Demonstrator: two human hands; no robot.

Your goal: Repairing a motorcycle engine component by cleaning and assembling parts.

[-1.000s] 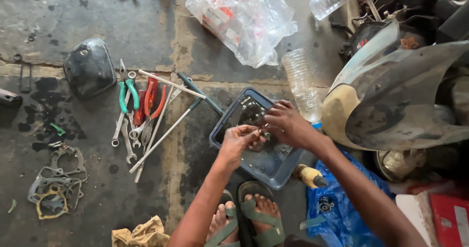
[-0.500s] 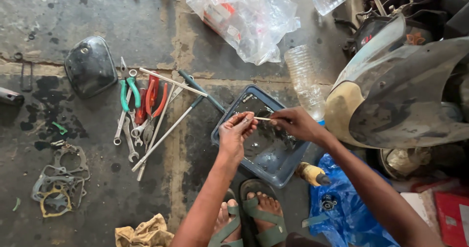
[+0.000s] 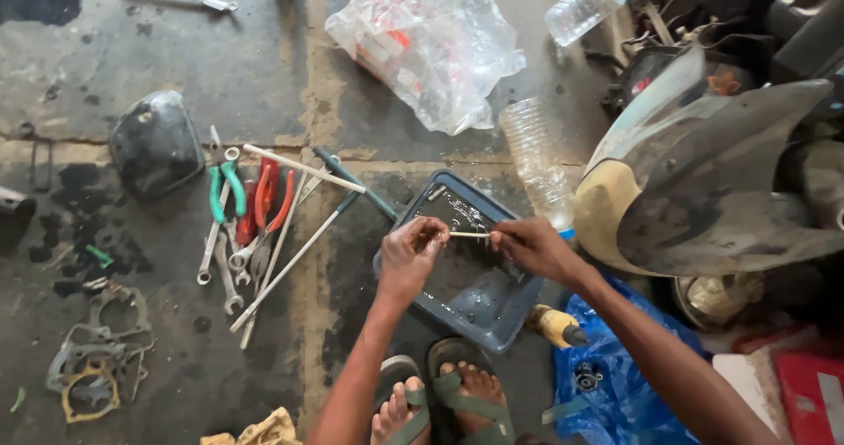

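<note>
My left hand (image 3: 411, 253) and my right hand (image 3: 527, 244) are raised over a blue rectangular tray (image 3: 508, 315) of dark liquid on the stained concrete floor. Between them they hold a thin pale rod (image 3: 469, 234), each hand pinching one end with closed fingers. What small part the left fingers hold besides the rod is hidden. My sandalled feet (image 3: 440, 401) rest just below the tray.
Pliers, wrenches and long rods (image 3: 255, 225) lie left of the tray. A dark engine cover (image 3: 155, 146) and gaskets (image 3: 92, 357) are further left. A plastic bag (image 3: 431, 40), clear bottles (image 3: 538, 164), a scooter body (image 3: 712, 172), a yellow-handled tool (image 3: 554, 326) and blue plastic (image 3: 615, 383) crowd the right.
Both hands rose out of the tray and drew apart, and the thin rod now shows stretched between them. The view shifted slightly.
</note>
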